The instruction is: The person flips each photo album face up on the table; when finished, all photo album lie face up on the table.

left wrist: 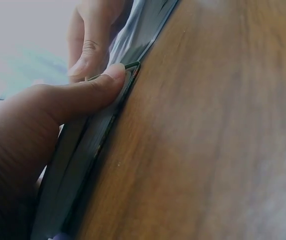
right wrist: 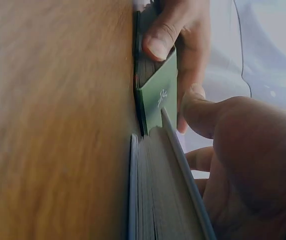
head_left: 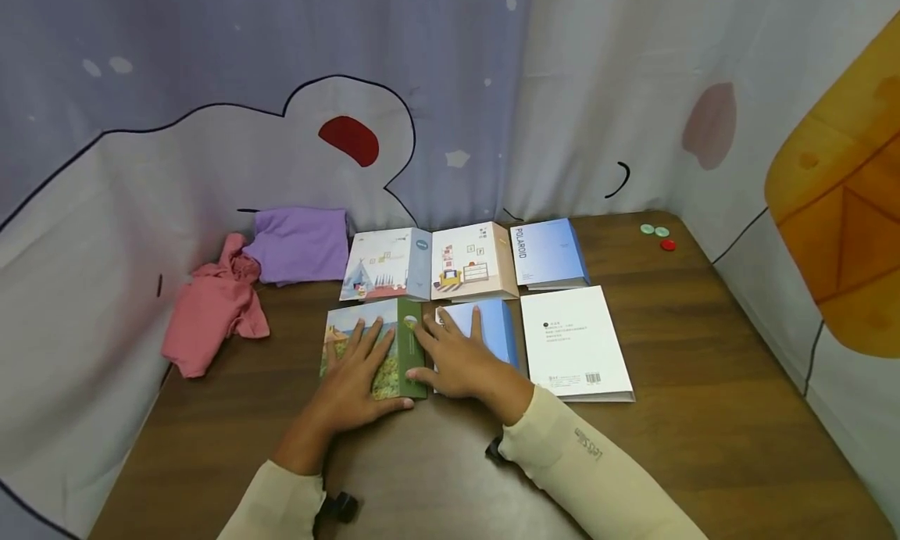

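Note:
A green-spined book with a painted landscape cover (head_left: 412, 360) lies on the table under my left hand (head_left: 355, 380). The fingers are spread flat over its cover, and the left thumb runs along its near edge. Just right of it lies a blue album (head_left: 501, 329), partly hidden by my right hand (head_left: 460, 362). Extended right fingers rest on that cover, while the thumb reaches across to the green spine. In the right wrist view, the green spine (right wrist: 160, 95) stands right at the end of the blue album's pages (right wrist: 165, 200).
Behind are two illustrated books (head_left: 380, 262) (head_left: 464, 259) and a blue POLAROID album (head_left: 548, 251). A white book (head_left: 576, 341) lies to the right. Purple cloth (head_left: 298, 245) and pink cloth (head_left: 214, 313) lie left. Green discs (head_left: 662, 232) and a red disc (head_left: 668, 244) sit far right.

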Demonstrator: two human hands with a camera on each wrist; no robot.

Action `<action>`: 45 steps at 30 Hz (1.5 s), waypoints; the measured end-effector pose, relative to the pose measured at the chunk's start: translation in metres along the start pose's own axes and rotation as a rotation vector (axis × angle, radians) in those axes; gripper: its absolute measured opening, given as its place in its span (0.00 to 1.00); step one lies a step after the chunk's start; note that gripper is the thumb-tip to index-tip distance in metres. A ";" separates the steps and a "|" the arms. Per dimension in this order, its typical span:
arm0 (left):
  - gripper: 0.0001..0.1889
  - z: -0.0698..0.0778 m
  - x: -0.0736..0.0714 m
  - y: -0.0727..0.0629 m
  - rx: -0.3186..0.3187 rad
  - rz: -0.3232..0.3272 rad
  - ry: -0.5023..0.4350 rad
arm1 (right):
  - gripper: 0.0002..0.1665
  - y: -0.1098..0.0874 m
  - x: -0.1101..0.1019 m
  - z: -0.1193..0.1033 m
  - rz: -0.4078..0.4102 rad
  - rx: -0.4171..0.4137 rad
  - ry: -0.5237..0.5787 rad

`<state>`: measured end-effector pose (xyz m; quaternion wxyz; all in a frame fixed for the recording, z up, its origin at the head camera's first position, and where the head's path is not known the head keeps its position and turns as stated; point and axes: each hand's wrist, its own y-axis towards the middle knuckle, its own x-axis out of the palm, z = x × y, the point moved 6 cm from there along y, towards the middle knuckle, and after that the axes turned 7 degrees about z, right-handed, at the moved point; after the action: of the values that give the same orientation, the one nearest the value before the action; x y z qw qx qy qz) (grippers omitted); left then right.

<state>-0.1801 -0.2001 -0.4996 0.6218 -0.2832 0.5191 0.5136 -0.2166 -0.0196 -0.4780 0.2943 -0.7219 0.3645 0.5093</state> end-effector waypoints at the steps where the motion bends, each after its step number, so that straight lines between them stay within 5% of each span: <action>1: 0.64 0.000 0.000 -0.001 0.000 0.001 -0.006 | 0.50 0.000 0.002 0.000 -0.006 -0.001 0.000; 21: 0.60 -0.003 -0.005 -0.003 0.004 0.074 -0.178 | 0.47 0.000 0.001 -0.003 0.017 -0.020 0.028; 35: 0.59 0.004 -0.016 -0.002 0.094 0.187 -0.422 | 0.45 -0.013 -0.030 -0.005 0.165 -0.085 0.370; 45: 0.59 0.015 -0.026 0.003 0.087 0.221 -0.546 | 0.43 -0.018 -0.053 -0.005 0.255 -0.174 0.518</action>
<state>-0.1760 -0.1949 -0.4701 0.6904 -0.0494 0.3820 0.6124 -0.2105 -0.0012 -0.4251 0.0620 -0.7987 0.4702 0.3703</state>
